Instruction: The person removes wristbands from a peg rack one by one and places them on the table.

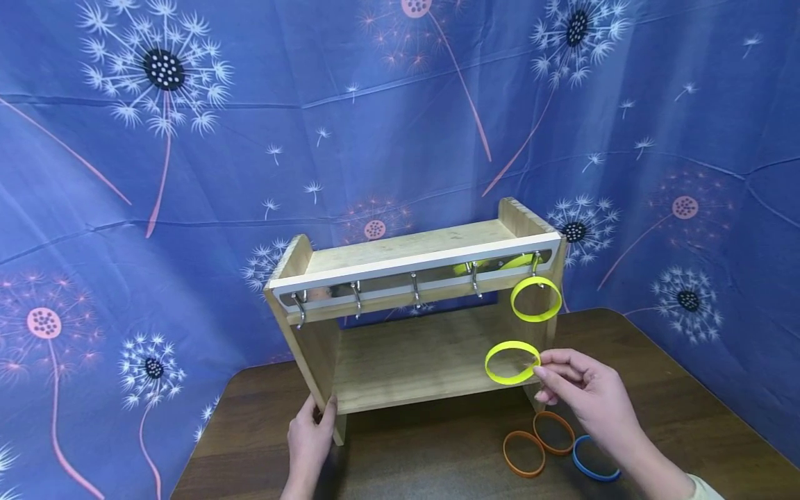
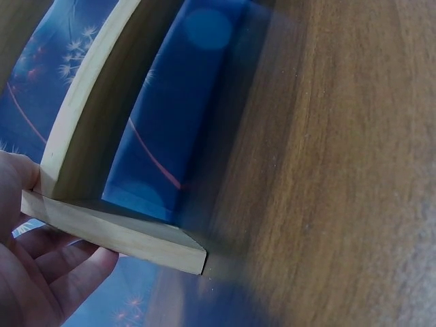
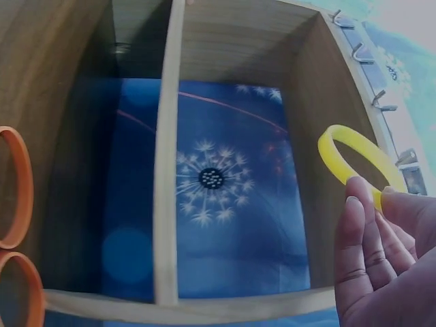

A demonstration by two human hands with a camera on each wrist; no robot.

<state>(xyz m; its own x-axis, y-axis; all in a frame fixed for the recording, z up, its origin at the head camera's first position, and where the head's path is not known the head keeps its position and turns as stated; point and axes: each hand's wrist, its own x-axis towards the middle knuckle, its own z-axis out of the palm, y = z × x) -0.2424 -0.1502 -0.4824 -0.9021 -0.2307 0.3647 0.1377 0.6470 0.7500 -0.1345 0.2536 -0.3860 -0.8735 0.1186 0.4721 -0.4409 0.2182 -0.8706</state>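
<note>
A light wooden shelf point(image 1: 406, 361) stands on the table, with a metal strip of several hooks point(image 1: 415, 290) along its upper front. My left hand point(image 1: 310, 437) grips the lower left side of the shelf; in the left wrist view its thumb and fingers point(image 2: 82, 269) lie around the wooden edge. Between thumb and fingers my right hand point(image 1: 594, 399) pinches a yellow wristband point(image 1: 512, 380), held in front of the lower board below the hooks. Another yellow wristband point(image 1: 536, 318) hangs from the rightmost hook point(image 1: 535, 262).
Two orange wristbands point(image 1: 523, 474) and a blue wristband point(image 1: 596, 477) lie on the brown wooden table point(image 1: 431, 465), near the right forearm. Behind the shelf hangs a blue cloth point(image 1: 400, 139) with a dandelion print.
</note>
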